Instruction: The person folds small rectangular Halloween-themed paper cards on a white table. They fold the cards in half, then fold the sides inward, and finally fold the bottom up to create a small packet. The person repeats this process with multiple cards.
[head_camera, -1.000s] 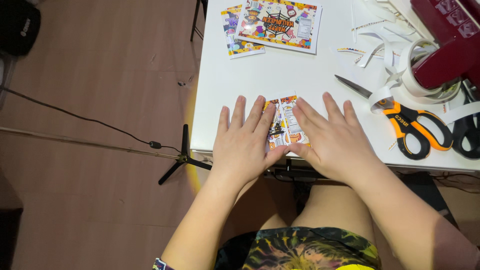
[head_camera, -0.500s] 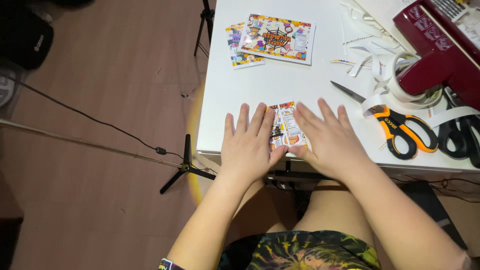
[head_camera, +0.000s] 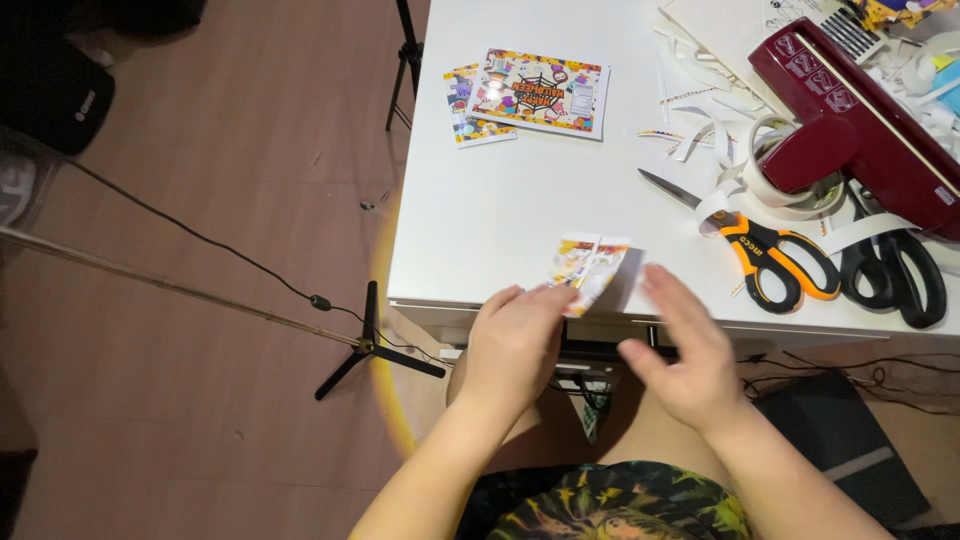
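Note:
A small folded colourful card (head_camera: 588, 268) lies near the front edge of the white table (head_camera: 520, 200), its flaps standing slightly up. My left hand (head_camera: 515, 345) rests at the table's edge with its fingertips touching the card's near corner. My right hand (head_camera: 682, 350) hovers just right of the card, fingers apart, blurred, holding nothing.
Two printed colourful cards (head_camera: 535, 92) lie at the table's far left. Orange-handled scissors (head_camera: 760, 250) and black-handled scissors (head_camera: 895, 270) lie to the right, beside a dark red paper trimmer (head_camera: 850, 120), a tape roll (head_camera: 780, 175) and white paper strips. A tripod stand (head_camera: 365, 340) and cable cross the floor at left.
Both hands have lifted off the card and drawn back toward me. The card, pressed flat before, now shows its flaps raised. The camera view has shifted.

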